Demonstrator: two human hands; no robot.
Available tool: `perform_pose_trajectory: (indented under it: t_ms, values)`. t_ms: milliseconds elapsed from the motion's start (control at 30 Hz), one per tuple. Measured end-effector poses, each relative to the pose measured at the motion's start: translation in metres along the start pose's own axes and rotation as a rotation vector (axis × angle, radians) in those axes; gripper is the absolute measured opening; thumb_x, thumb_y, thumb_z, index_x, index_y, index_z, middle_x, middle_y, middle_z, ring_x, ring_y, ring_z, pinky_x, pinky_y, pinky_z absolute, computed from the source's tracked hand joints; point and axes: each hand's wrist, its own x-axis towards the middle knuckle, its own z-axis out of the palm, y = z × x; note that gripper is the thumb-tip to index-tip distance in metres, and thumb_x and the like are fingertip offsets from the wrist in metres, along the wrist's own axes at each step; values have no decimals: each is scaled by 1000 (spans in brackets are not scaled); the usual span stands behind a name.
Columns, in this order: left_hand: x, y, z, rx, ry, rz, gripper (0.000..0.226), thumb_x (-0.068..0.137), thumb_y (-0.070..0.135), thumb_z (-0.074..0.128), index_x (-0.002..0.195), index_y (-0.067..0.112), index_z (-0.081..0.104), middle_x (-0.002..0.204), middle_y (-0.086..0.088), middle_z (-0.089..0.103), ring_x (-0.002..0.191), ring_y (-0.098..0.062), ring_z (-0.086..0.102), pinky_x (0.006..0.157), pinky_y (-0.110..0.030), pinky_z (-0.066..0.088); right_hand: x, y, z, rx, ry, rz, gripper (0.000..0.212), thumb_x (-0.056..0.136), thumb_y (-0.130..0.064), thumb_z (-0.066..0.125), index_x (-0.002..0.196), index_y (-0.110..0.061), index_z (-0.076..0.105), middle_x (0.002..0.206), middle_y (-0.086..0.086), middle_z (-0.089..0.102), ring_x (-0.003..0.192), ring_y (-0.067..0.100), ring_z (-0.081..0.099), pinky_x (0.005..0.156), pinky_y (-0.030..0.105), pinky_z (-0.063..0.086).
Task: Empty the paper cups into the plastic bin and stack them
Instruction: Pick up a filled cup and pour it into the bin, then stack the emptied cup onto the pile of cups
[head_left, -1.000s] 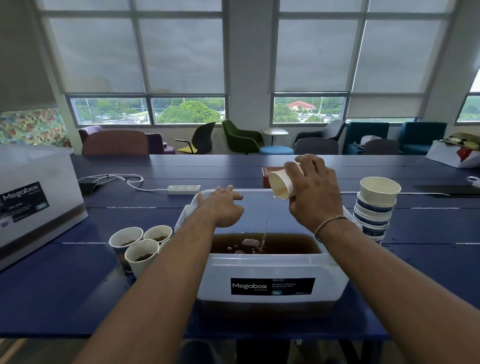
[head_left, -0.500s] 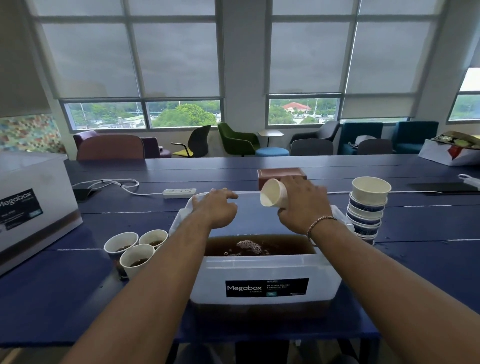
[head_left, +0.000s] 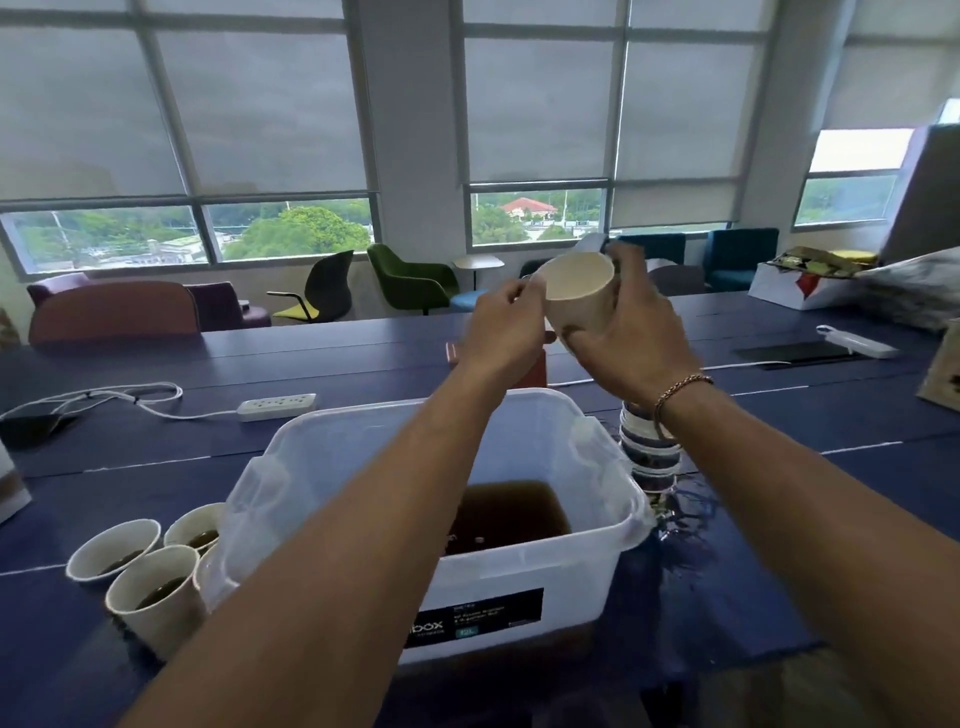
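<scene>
The cup (head_left: 577, 297) is in the air in the upper middle of the frame, above the far edge of the bin (head_left: 524, 582), tipped with its empty mouth towards the camera. The right hand (head_left: 626, 335) grips it from the right, fingers curled round its wall. The left hand (head_left: 501, 327) has its curled fingertips at the cup's left rim and seems to pinch it, though blur makes this unsure. The bin sits lower centre with brown liquid in it. The stack (head_left: 649, 454) stands just right of the bin, partly behind the right wrist, with a wet patch (head_left: 685, 512) below it. Three filled cups (head_left: 156, 592) cluster at lower left on the blue table (head_left: 779, 421); a power strip (head_left: 278, 406) lies further up, left of centre
</scene>
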Motion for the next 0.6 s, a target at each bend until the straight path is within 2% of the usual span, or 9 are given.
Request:
perform_pose_trajectory:
  t_ms: [33,67,100,167,267,367,433,500,600]
  values:
    - [3,5,12,-42,-24,-9,34,102,37,44,117,15,65,113,-6,68,97,-21,65,67,-25,56,3,7,-8,1,11,10,73,76,-29,74,136,-27,33,129,7,57,106,30,59,81,32,48]
    - [6,8,21,-67,-49,-8,37,99,42,44,116,17,65,112,-6,69,99,-23,66,77,-34,58,6,13,-15,8,10,22,71,76,-31,72,136,-27,34,128,6,58,106,30,59,82,32,49]
    - [7,10,30,-70,-70,-10,40,96,49,43,112,20,65,110,-5,70,100,-25,67,86,-43,57,9,20,-23,12,12,40,70,77,-34,71,136,-28,35,128,6,59,107,29,59,85,34,50]
    - [11,11,47,-55,-110,-19,41,92,56,38,101,26,65,108,-5,71,100,-28,67,95,-50,51,12,32,-37,8,31,82,68,79,-39,70,137,-28,36,128,5,59,109,28,58,89,37,50]
    - [11,12,65,-40,-149,-39,41,95,56,36,102,26,63,113,-6,69,107,-29,64,99,-50,49,10,45,-47,8,39,132,66,81,-41,70,135,-26,35,129,7,57,109,28,57,90,43,51]
    - [7,8,75,41,-252,-65,46,103,50,31,122,20,59,127,-9,63,115,-26,58,99,-42,45,2,60,-46,-28,-31,201,66,79,-49,68,132,-28,35,127,6,57,108,29,57,88,49,53]
    - [5,2,78,165,-345,-73,54,105,47,24,140,14,49,144,-10,50,126,-25,49,101,-36,36,-4,67,-45,-110,-162,324,79,74,-58,67,137,-25,32,132,8,53,112,29,55,91,48,51]
    - [6,-6,75,244,-369,-72,59,105,49,21,146,12,41,151,-8,43,134,-24,42,106,-35,30,-9,71,-42,-162,-225,418,93,68,-61,70,141,-21,28,139,10,46,121,31,48,97,49,46]
    - [10,-15,58,279,-337,-55,62,103,55,22,149,16,38,152,-6,43,136,-21,43,114,-41,30,-8,63,-37,-198,-82,402,92,71,-59,71,144,-21,29,144,9,41,130,32,39,102,49,42]
